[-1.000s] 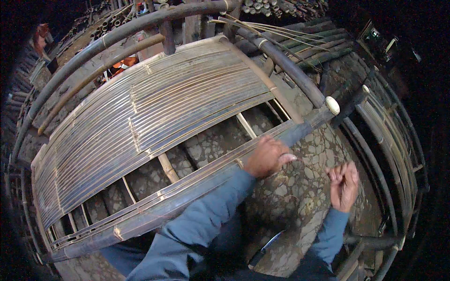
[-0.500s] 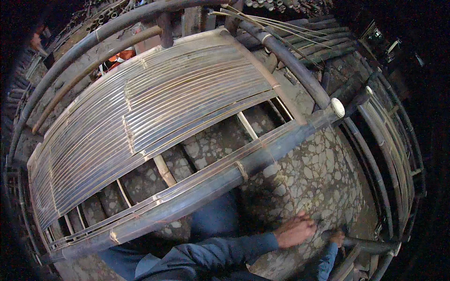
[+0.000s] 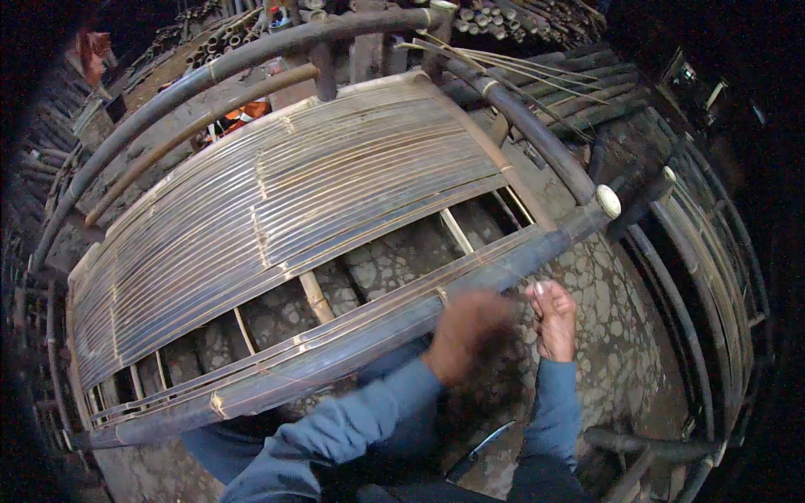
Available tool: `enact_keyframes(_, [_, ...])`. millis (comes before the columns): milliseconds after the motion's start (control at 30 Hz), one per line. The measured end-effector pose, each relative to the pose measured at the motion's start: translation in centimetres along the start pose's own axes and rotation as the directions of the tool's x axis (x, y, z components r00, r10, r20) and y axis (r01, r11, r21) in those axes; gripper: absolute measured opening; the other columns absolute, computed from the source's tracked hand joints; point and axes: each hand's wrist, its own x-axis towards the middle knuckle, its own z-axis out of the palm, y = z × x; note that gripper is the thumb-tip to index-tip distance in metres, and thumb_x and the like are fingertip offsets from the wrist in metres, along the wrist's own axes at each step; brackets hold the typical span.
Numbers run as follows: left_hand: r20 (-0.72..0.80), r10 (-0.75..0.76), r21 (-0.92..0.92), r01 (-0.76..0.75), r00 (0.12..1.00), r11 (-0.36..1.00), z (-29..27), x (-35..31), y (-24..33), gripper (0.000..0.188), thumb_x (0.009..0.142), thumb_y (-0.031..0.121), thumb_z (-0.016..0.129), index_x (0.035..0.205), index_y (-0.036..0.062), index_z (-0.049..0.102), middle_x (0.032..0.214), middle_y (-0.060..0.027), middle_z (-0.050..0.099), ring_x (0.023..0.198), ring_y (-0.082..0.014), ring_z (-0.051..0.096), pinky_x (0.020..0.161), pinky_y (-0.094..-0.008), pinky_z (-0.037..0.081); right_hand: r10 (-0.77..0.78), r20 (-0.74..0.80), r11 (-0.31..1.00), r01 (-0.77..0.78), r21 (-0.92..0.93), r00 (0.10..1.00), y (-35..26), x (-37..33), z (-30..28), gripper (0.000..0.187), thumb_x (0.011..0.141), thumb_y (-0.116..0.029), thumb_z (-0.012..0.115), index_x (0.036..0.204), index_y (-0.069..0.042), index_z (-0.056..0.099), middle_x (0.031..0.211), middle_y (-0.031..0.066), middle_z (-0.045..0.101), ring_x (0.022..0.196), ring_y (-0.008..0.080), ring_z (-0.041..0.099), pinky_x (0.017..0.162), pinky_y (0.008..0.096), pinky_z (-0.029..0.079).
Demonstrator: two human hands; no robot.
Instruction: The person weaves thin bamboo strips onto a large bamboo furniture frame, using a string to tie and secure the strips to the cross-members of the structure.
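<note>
My right hand (image 3: 553, 314) is raised just in front of the thick dark bamboo rail (image 3: 352, 348), near its right end. Its fingers are pinched on a thin cord (image 3: 513, 270) that runs to the rail. Beside it, my left hand (image 3: 474, 331) is smeared by motion close to the rail's front side; its fingers do not show clearly. Behind the rail, the bench seat of bamboo slats (image 3: 360, 168) has a long gap crossed by bamboo crosspieces (image 3: 314, 298). A knife (image 3: 480, 451) with a curved blade lies low between my forearms.
Curved bamboo poles (image 3: 251, 54) form the back and the armrest (image 3: 537, 138). Another bamboo frame (image 3: 696, 268) stands at the right. Bamboo stacks (image 3: 495, 25) and long thin strips (image 3: 520, 65) are at the far side. The floor is stone-patterned (image 3: 616, 327).
Both hands have risen from low at the right to the front rail, and the right now pinches the cord. The knife has come into sight. The view has shifted slightly.
</note>
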Motion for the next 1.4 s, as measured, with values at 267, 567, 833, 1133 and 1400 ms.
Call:
enact_keyframes(267, [-0.334, -0.19, 0.672, 0.375, 0.923, 0.639, -3.8, 5.5, -7.9, 0.071, 0.086, 0.03, 0.071, 0.142, -0.0061, 0.047, 0.145, -0.0236, 0.047, 0.137, -0.0387, 0.042, 0.114, -0.0543, 0.03, -0.334, -0.149, 0.913, 0.359, 0.194, 0.931, -1.2, -0.6, -5.1, 0.02, 0.101, -0.023, 0.065, 0.093, -0.004, 0.066, 0.113, 0.0095, 0.068, 0.094, 0.0156, 0.061, 0.078, 0.0303, 0.051])
enact_keyframes(567, [-0.209, -0.265, 0.701, 0.333, 0.941, 0.63, -2.8, 5.8, -6.8, 0.048, 0.089, 0.026, 0.067, 0.123, -0.0073, 0.06, 0.128, -0.0225, 0.057, 0.128, -0.0374, 0.051, 0.112, -0.0497, 0.035, -0.569, 0.047, 0.601, 0.376, 0.705, 0.821, -5.4, 2.6, -5.8, 0.018, 0.106, -0.024, 0.056, 0.104, -0.006, 0.059, 0.102, 0.0073, 0.055, 0.096, 0.0197, 0.054, 0.097, 0.0422, 0.045])
enact_keyframes(833, [-0.165, -0.51, 0.252, 0.537, 0.844, 0.805, -2.0, 5.3, -6.8, 0.025, 0.086, 0.025, 0.07, 0.091, 0.0, 0.072, 0.098, -0.0243, 0.072, 0.095, -0.0416, 0.071, 0.083, -0.0504, 0.056, -0.274, -0.049, 0.922, 0.277, 0.271, 0.96, -5.8, 2.7, 0.6, 0.021, 0.104, -0.025, 0.062, 0.104, -0.004, 0.064, 0.068, -0.005, 0.044, 0.053, 0.0005, 0.034, 0.043, 0.0181, 0.025])
enact_keyframes(1133, [-0.156, -0.664, 0.156, 0.682, 0.731, 0.715, -3.5, 6.0, -7.7, 0.029, 0.082, 0.029, 0.073, 0.089, 0.0012, 0.073, 0.1, -0.0246, 0.074, 0.098, -0.0424, 0.071, 0.088, -0.0521, 0.055, -0.099, 0.029, 0.976, 0.092, 0.199, 0.995, -3.2, 4.5, 4.6, 0.019, 0.102, -0.024, 0.066, 0.103, -0.006, 0.069, 0.065, -0.0075, 0.049, 0.051, -0.0011, 0.036, 0.042, 0.0173, 0.025])
enact_keyframes(1400, [-0.144, -0.615, 0.226, 0.631, 0.775, 0.742, -4.9, 4.2, -6.5, 0.019, 0.082, 0.017, 0.067, 0.087, -0.0008, 0.072, 0.092, -0.0265, 0.073, 0.089, -0.0427, 0.072, 0.081, -0.0528, 0.057, -0.102, 0.109, 0.99, 0.112, -0.087, 0.989, -1.4, 5.5, 4.5, 0.028, 0.1, -0.022, 0.065, 0.122, -0.004, 0.069, 0.068, -0.0075, 0.05, 0.056, 0.0009, 0.037, 0.047, 0.0201, 0.026])
